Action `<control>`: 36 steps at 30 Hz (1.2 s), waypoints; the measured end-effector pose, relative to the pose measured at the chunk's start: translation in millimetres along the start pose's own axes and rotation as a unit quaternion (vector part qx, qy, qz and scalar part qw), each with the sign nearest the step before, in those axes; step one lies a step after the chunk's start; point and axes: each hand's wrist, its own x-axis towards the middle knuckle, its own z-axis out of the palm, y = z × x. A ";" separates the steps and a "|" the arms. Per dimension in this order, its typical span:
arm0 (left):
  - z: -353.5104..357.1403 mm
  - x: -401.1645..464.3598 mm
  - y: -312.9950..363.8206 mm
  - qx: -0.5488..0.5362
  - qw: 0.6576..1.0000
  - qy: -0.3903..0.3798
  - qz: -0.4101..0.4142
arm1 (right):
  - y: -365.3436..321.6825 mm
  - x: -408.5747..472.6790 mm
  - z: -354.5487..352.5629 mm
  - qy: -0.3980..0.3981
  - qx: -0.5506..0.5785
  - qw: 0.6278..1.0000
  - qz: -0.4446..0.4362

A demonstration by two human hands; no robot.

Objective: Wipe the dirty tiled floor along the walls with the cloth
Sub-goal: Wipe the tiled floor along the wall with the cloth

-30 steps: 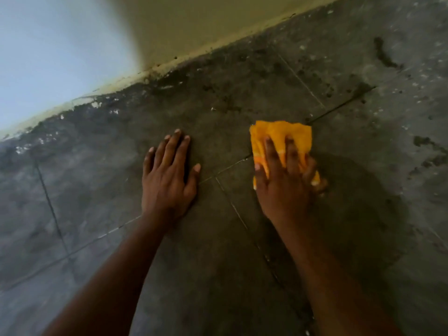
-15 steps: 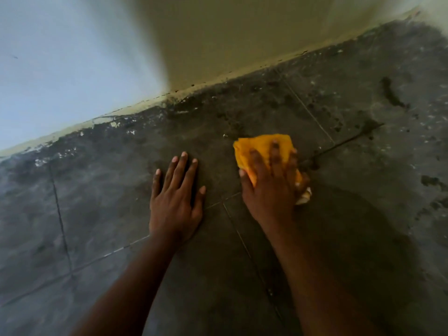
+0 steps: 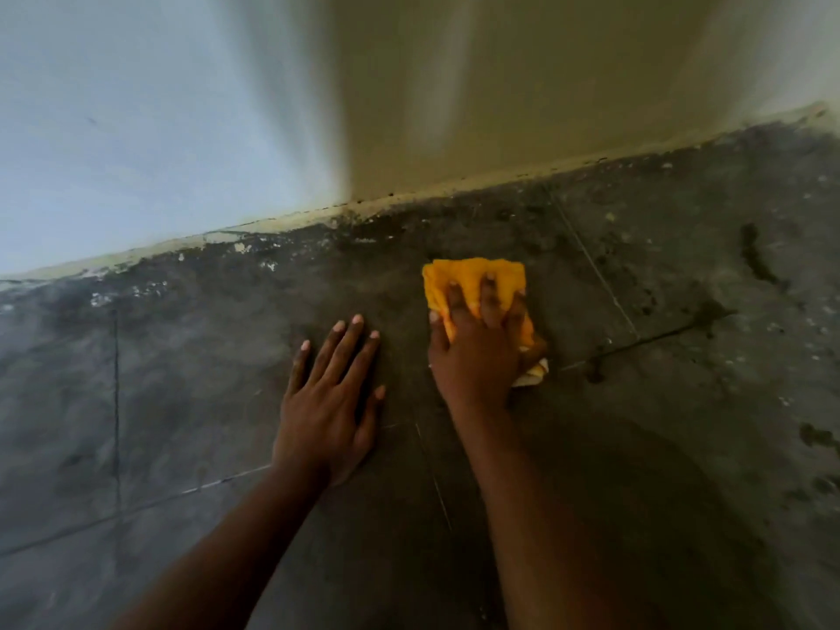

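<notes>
A folded yellow-orange cloth (image 3: 472,277) lies flat on the dark grey tiled floor (image 3: 195,370), a short way out from the wall's base. My right hand (image 3: 477,352) presses down on the cloth with fingers spread over it; a pale corner of the cloth sticks out under the palm's right side. My left hand (image 3: 329,402) rests flat on the tile just left of the right hand, fingers apart, holding nothing. Black grime and white specks run along the wall's foot (image 3: 372,229).
A pale blue wall (image 3: 136,129) at left meets a cream wall (image 3: 522,93) at a corner straight ahead. Dark stains (image 3: 757,261) and smears mark the tiles at right. Grout lines cross the floor between the hands and to the far left.
My right hand has slid the cloth forward and left, closer to the wall's base. My left hand has stayed planted. The view has tilted up, showing more wall.
</notes>
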 end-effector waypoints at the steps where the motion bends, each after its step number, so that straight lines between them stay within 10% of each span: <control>1: 0.4 -0.7 0.8 -0.001 1.000 0.002 0.000 | -3.8 -3.6 2.3 0.011 -0.021 0.999 -0.035; 6: -4.5 4.7 3.0 -0.006 1.000 -0.006 -0.001 | 41.7 -29.5 -13.1 0.012 -0.070 0.984 -0.161; 12: -2.6 2.1 1.8 -0.001 1.000 -0.019 0.000 | -22.4 66.4 3.4 -0.009 -0.009 1.000 0.005; 18: -8.5 3.1 1.0 -0.011 0.999 -0.036 -0.007 | 10.3 49.0 -4.5 -0.040 -0.058 0.971 -0.231; 25: -5.4 2.3 0.7 -0.011 0.999 -0.034 -0.002 | -5.6 153.5 -10.4 -0.032 -0.011 0.998 0.045; 32: -10.3 4.0 1.9 -0.005 0.999 -0.045 -0.001 | 31.4 105.5 -17.5 -0.103 -0.090 0.962 -0.238; 36: -13.2 6.9 4.8 0.010 0.999 -0.041 0.002 | 95.2 161.0 -46.2 -0.054 -0.099 0.990 -0.090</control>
